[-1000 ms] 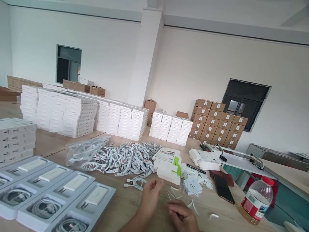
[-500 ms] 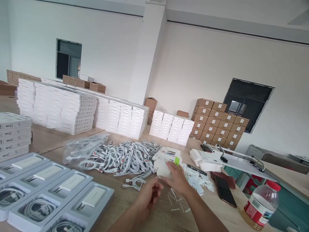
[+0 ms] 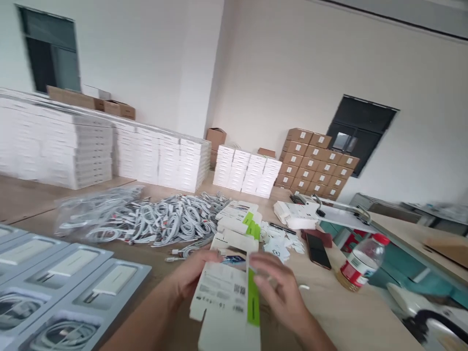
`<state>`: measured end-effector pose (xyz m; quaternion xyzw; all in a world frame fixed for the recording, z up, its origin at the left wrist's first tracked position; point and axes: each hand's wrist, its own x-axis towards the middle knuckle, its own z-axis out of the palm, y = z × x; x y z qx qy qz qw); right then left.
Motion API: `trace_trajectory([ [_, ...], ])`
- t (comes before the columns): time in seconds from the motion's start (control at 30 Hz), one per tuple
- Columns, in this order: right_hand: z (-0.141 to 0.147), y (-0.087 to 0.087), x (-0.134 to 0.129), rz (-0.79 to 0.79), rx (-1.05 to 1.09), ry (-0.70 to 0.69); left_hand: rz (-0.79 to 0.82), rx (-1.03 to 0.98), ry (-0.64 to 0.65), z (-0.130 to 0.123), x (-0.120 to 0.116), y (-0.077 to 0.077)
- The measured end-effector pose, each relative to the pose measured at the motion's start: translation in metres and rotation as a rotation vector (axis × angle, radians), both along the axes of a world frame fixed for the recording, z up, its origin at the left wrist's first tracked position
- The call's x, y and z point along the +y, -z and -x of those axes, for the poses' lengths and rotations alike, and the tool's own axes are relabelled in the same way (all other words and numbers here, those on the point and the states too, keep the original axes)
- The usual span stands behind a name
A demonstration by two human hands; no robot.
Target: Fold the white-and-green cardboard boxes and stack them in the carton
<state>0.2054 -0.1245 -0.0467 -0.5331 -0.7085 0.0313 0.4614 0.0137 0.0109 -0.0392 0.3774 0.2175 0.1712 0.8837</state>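
A flat, unfolded white packaging box (image 3: 223,287) with a green side panel and printed text lies tilted in front of me. Its left edge is gripped in my left hand (image 3: 192,270), thumb on top. At the right edge, by the green panel, my right hand (image 3: 280,290) has its fingers stretched out and apart, slightly blurred; whether they touch the panel I cannot tell. Just beyond lie more flat white boxes (image 3: 234,214) with green strips. A heap of white charging cables (image 3: 175,219) spreads to their left.
Grey trays (image 3: 124,292) holding white chargers and coiled cables fill the lower left. White box stacks (image 3: 190,165) stand behind. To the right are paper pieces (image 3: 276,243), a phone (image 3: 318,251), a red-capped bottle (image 3: 361,263) and a white board with metal handles (image 3: 340,214).
An unfolded box is now in my left hand, which was empty before. My right hand has come back from the pile of flat boxes. The view has swung right and down.
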Motion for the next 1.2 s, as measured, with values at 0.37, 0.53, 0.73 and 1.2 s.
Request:
trace_trajectory([
  [0.37,-0.032,-0.006,0.009,0.457,0.291,-0.054,-0.170,0.037,0.184,-0.004,-0.016,-0.008],
  [0.53,-0.022,-0.002,0.007,0.541,0.223,-0.113,-0.264,0.286,0.055,-0.007,-0.007,0.003],
  [0.73,-0.021,0.004,0.007,0.599,0.196,-0.090,-0.478,0.428,0.055,-0.011,-0.011,0.006],
  [1.2,-0.032,0.003,0.008,1.012,0.621,-0.276,-0.875,0.407,0.280,-0.007,-0.016,-0.003],
])
